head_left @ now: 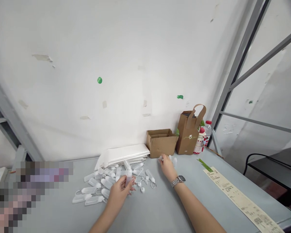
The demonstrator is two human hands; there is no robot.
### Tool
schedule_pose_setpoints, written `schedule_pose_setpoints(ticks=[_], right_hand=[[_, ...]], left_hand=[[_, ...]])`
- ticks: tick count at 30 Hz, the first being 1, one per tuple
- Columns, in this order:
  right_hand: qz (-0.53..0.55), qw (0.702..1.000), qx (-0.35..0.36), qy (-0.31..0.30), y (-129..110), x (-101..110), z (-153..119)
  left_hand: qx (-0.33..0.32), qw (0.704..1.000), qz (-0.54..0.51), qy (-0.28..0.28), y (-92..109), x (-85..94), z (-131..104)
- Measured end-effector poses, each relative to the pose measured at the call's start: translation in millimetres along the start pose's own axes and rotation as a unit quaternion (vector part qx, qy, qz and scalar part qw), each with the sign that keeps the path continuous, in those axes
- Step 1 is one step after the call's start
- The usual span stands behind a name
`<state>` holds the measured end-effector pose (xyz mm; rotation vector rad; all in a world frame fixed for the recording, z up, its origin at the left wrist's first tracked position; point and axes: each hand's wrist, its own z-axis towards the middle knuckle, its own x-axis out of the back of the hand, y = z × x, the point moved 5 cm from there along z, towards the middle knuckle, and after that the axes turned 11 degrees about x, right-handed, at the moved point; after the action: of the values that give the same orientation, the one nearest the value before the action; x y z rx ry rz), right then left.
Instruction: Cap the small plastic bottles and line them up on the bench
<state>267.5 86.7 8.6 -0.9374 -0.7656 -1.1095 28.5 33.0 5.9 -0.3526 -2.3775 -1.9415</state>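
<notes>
My left hand (122, 189) is closed around a small translucent bottle (128, 176), held upright over the near side of a loose pile of similar bottles (106, 183). A few small white caps (142, 190) lie just right of that hand. Farther right, my right hand (167, 165) reaches to the table before the open cardboard box (162, 144). Its fingers are closed at a small translucent piece, too small to make out. Beside those fingers stand a few clear bottles (175, 162), partly hidden by the hand.
White padded envelopes (126, 153) are stacked behind the pile. Right of the box stand a brown paper bag (187, 136) and drink bottles (208, 131). A long printed paper strip (240, 197) lies on the grey table (160, 210) at right. Metal frame posts rise on both sides.
</notes>
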Motion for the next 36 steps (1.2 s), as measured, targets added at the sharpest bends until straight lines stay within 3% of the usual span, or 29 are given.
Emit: schedule_pose_setpoints(ticks=[5,8,10,14,20,25,28,32,36], right_hand=[[0.013,0.999,0.000,0.039,-11.1,22.2,-3.9],[0.113,0.988,0.031,0.099,-34.3,42.8,-11.8],[0.253,0.964,0.046,0.062,-53.6,42.0,-17.6],[0.427,0.899,0.065,-0.078,-89.6,21.2,-30.4],[0.455,0.882,0.043,-0.112,-97.3,13.4,-37.1],[0.444,0.884,0.077,-0.125,-101.4,18.7,-38.5],[0.389,0.915,0.072,-0.084,-97.8,22.2,-36.9],[0.292,0.952,0.083,-0.038,-93.0,26.1,-34.7],[0.186,0.973,0.136,0.033,-96.2,32.2,-37.0]], left_hand=[[-0.013,0.999,0.035,0.006,1.5,0.5,-1.4],[-0.067,0.982,0.156,0.081,7.6,6.1,-6.8],[-0.138,0.950,0.250,0.124,12.7,6.9,-12.0],[-0.268,0.881,0.370,0.122,13.3,-1.8,-19.1],[-0.369,0.805,0.438,0.151,14.5,-6.5,-24.5],[-0.420,0.770,0.448,0.173,18.1,-5.8,-29.4],[-0.402,0.788,0.439,0.158,19.6,-9.4,-32.1],[-0.257,0.868,0.419,0.070,22.5,-17.7,-31.6],[-0.150,0.923,0.354,0.004,27.2,-20.7,-31.5]])
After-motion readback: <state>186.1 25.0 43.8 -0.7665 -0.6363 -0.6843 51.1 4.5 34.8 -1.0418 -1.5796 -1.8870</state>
